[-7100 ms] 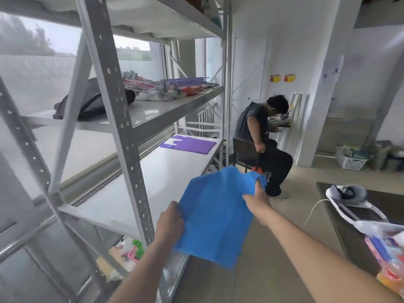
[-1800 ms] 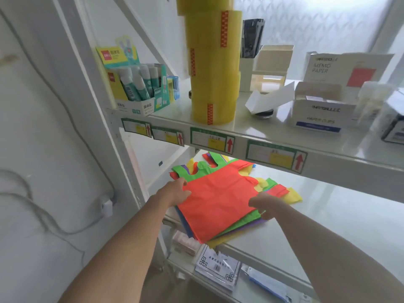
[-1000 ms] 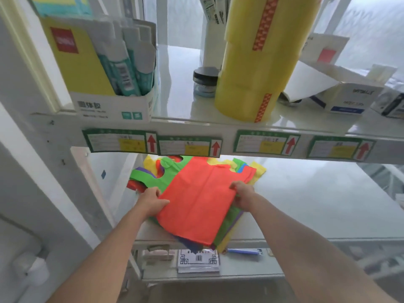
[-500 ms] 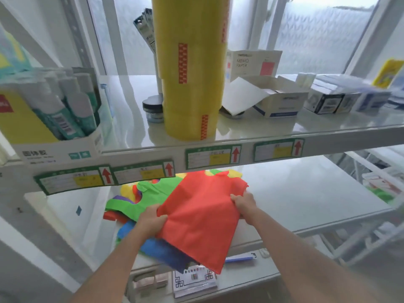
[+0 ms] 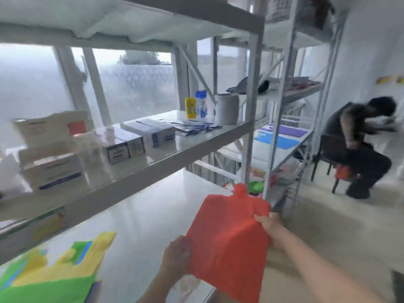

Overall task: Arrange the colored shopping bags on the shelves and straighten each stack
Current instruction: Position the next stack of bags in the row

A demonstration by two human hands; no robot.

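I hold a red shopping bag in the air over the front edge of the white shelf. My left hand grips its left edge and my right hand grips its right edge. A loose stack of green, yellow and blue bags lies at the shelf's near left corner. On the farther rack a blue bag and a purple bag lie flat, apart from each other.
The shelf above carries white boxes, small cartons, bottles and a paper roll. Grey uprights stand between the racks. A person sits bent over on a chair at the right.
The red bag has come off the mixed stack and moved right with both hands. My view has swung right, toward the farther rack and the seated person.
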